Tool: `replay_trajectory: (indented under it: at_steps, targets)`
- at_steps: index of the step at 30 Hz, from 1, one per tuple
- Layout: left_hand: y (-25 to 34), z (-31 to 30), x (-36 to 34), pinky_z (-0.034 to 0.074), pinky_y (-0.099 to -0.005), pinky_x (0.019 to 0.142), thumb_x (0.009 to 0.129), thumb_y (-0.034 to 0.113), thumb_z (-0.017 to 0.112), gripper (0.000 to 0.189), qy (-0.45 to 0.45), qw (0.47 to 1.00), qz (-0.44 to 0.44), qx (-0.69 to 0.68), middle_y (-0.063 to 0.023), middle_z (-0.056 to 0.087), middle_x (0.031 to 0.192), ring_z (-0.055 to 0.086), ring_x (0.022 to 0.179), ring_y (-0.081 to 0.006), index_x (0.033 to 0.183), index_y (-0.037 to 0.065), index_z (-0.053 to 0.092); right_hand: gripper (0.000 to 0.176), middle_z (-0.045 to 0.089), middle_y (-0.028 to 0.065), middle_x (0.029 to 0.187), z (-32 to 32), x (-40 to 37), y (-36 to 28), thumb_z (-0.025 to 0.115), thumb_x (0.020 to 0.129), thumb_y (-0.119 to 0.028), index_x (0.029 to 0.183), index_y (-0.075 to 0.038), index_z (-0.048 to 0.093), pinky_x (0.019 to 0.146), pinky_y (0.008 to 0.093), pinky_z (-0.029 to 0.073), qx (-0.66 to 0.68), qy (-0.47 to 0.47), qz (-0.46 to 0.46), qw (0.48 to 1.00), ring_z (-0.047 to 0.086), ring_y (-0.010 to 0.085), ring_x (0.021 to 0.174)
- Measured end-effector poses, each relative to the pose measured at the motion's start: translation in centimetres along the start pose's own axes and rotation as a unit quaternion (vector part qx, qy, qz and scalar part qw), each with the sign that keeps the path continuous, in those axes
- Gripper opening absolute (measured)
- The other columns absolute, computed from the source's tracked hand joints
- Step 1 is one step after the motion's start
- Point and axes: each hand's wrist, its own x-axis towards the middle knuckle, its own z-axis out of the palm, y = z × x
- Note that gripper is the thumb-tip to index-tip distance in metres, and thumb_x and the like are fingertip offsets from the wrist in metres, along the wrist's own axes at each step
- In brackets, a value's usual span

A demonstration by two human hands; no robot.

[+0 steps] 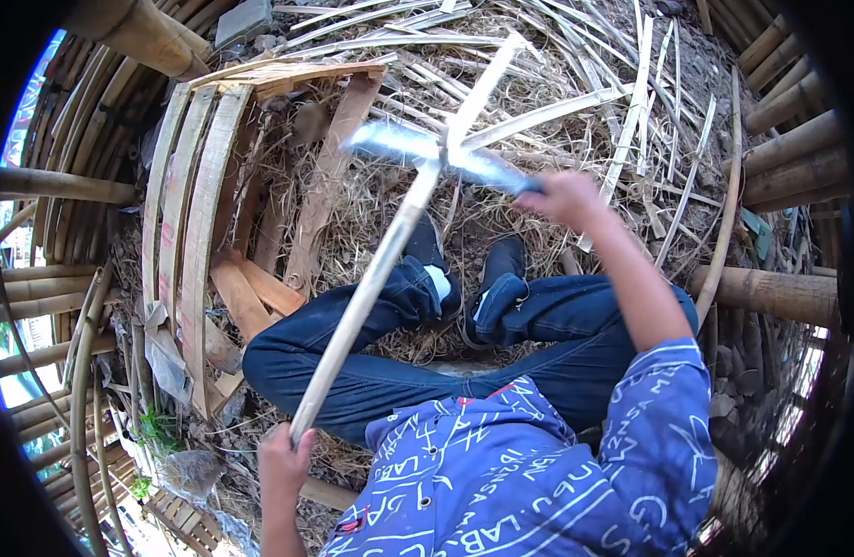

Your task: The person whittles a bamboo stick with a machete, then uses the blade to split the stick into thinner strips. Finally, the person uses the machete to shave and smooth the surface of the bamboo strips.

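Note:
My left hand [283,455] is closed around the near end of a long bamboo piece [367,283], which slants up and away from me over my thigh. In my right hand [571,200] is the dark handle of a machete [394,141]. Its bright blade lies across the bamboo near the far part, at the spot where the piece splits. Beyond the blade a pale bamboo strip [487,88] continues upward, and another pale strip [552,113] spreads off to the right. Both shoes rest on the ground below the blade.
A slatted wooden crate [200,213] lies on its side at the left. Many split bamboo strips [636,102] and shavings cover the ground ahead. Bamboo pole walls stand on both sides, with a thick pole [770,295] jutting in at right. A grey block [244,23] sits at the far left.

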Motion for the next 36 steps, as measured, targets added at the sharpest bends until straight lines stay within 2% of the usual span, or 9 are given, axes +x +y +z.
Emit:
replay_trajectory:
  at_steps: [5, 9, 15, 19, 21, 23, 26, 32, 36]
  targets:
    - [1.2, 0.0, 0.6, 0.046, -0.0445, 0.051, 0.088, 0.034, 0.066, 0.038, -0.017, 0.998, 0.005, -0.055, -0.0193, 0.058, 0.057, 0.061, 0.054, -0.0379, 0.074, 0.000, 0.054, 0.051, 0.070, 0.0184, 0.084, -1.0, -0.5, 7.2, 0.059, 0.084, -0.061, 0.104, -0.015, 0.070, 0.073, 0.0453, 0.052, -0.080, 0.054, 0.064, 0.993, 0.068, 0.0347, 0.081]
    - [0.4, 0.1, 1.7, 0.044, -0.0454, 0.051, 0.088, 0.034, 0.066, 0.039, -0.023, 1.000, 0.008, -0.016, -0.0203, 0.056, 0.057, 0.059, 0.054, -0.0403, 0.072, 0.001, 0.052, 0.060, 0.068, 0.0205, 0.082, -1.8, -1.7, 3.2, 0.059, 0.084, -0.062, 0.093, -0.003, 0.066, 0.074, 0.0472, 0.052, -0.043, 0.016, 0.094, 0.995, 0.067, 0.0368, 0.081]
    - [1.9, -1.0, 2.4, 0.043, -0.0453, 0.049, 0.087, 0.033, 0.067, 0.039, 0.000, 0.999, 0.047, -0.001, -0.0195, 0.055, 0.055, 0.058, 0.052, -0.0397, 0.072, 0.001, 0.052, 0.056, 0.067, 0.0190, 0.079, -1.9, -2.0, -0.8, 0.057, 0.087, -0.060, 0.097, -0.006, 0.067, 0.072, 0.0443, 0.052, -0.036, 0.005, -0.037, 0.999, 0.068, 0.0331, 0.077]
    - [1.9, -1.9, -0.1, 0.042, -0.0445, 0.047, 0.086, 0.034, 0.068, 0.039, 0.060, 0.998, -0.024, 0.008, -0.0181, 0.055, 0.053, 0.057, 0.050, -0.0396, 0.071, 0.001, 0.052, 0.048, 0.067, 0.0119, 0.073, -5.0, -1.0, 7.0, 0.055, 0.089, -0.058, 0.106, -0.016, 0.071, 0.068, 0.0391, 0.052, 0.014, -0.007, 0.128, 0.992, 0.067, 0.0258, 0.069]
    - [2.2, -1.8, -0.2, 0.042, -0.0444, 0.048, 0.086, 0.034, 0.068, 0.039, 0.024, 1.000, -0.008, 0.016, -0.0184, 0.055, 0.055, 0.057, 0.051, -0.0399, 0.071, 0.001, 0.052, 0.048, 0.066, 0.0113, 0.070, -6.0, -2.1, 8.8, 0.056, 0.089, -0.058, 0.101, -0.014, 0.071, 0.067, 0.0385, 0.052, -0.103, -0.004, 0.140, 0.985, 0.066, 0.0235, 0.067]
    - [1.3, -0.5, 1.2, 0.042, -0.0447, 0.049, 0.086, 0.034, 0.068, 0.039, -0.010, 0.999, 0.034, 0.012, -0.0184, 0.055, 0.056, 0.056, 0.051, -0.0399, 0.072, 0.000, 0.053, 0.051, 0.068, 0.0157, 0.077, -4.6, -2.0, 8.4, 0.058, 0.087, -0.059, 0.095, -0.011, 0.070, 0.069, 0.0428, 0.052, -0.053, -0.011, 0.164, 0.985, 0.067, 0.0298, 0.072]
    - [1.1, -0.7, 2.0, 0.042, -0.0450, 0.049, 0.086, 0.034, 0.068, 0.039, 0.010, 0.998, 0.056, 0.018, -0.0191, 0.054, 0.057, 0.056, 0.052, -0.0397, 0.072, 0.001, 0.052, 0.048, 0.068, 0.0193, 0.083, -3.8, -3.0, 7.3, 0.059, 0.088, -0.055, 0.098, -0.008, 0.068, 0.074, 0.0469, 0.051, -0.043, 0.044, 0.092, 0.994, 0.066, 0.0392, 0.080]
    - [2.2, -1.9, 1.7, 0.043, -0.0444, 0.048, 0.085, 0.034, 0.068, 0.040, 0.035, 0.996, 0.078, 0.015, -0.0187, 0.053, 0.055, 0.056, 0.050, -0.0391, 0.069, 0.002, 0.049, 0.048, 0.067, 0.0152, 0.074, -5.6, -3.2, 3.6, 0.058, 0.089, -0.055, 0.102, -0.009, 0.068, 0.068, 0.0414, 0.051, -0.022, -0.042, 0.051, 0.998, 0.065, 0.0333, 0.070]
    - [2.4, -1.4, 0.2, 0.044, -0.0446, 0.048, 0.084, 0.036, 0.069, 0.041, 0.001, 0.996, 0.089, 0.030, -0.0174, 0.054, 0.053, 0.057, 0.050, -0.0388, 0.069, 0.003, 0.050, 0.048, 0.067, 0.0148, 0.073, -7.0, -3.5, 13.4, 0.059, 0.089, -0.054, 0.098, -0.008, 0.071, 0.068, 0.0400, 0.052, -0.065, 0.060, 0.132, 0.987, 0.065, 0.0277, 0.068]
